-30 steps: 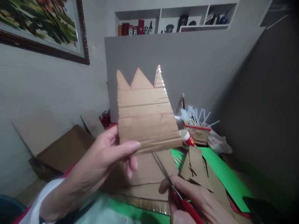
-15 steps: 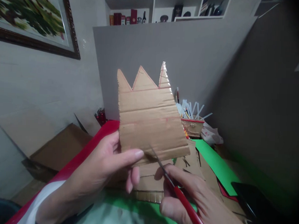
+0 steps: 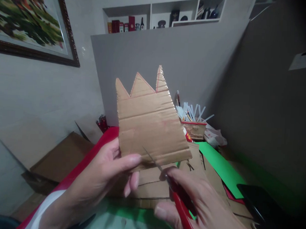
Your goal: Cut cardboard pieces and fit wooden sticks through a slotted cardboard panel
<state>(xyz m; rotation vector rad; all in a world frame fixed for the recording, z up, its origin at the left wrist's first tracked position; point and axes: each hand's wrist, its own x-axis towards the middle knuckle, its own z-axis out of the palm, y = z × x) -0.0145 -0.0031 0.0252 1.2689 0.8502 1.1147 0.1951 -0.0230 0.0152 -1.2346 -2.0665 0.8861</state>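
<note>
My left hand grips the lower left corner of a brown cardboard piece, thumb in front and fingers behind. Three pointed spikes form its top edge, with reddish lines drawn along them. The piece is held up, facing me. In my right hand is a pair of scissors with red handles. Their thin metal blade points up and left, in front of the cardboard's lower part; whether it touches the surface I cannot tell. The blades look closed together.
More cardboard lies on the table beneath. To the right are a green sheet and a dark, flat, shiny object. Behind stands a basket of white strips beside a white bag. An open cardboard box sits at left.
The cardboard piece has shifted slightly left in view, and the scissors have turned a little, their tip moving left. Both hands keep their holds; the camera view has shifted slightly.
</note>
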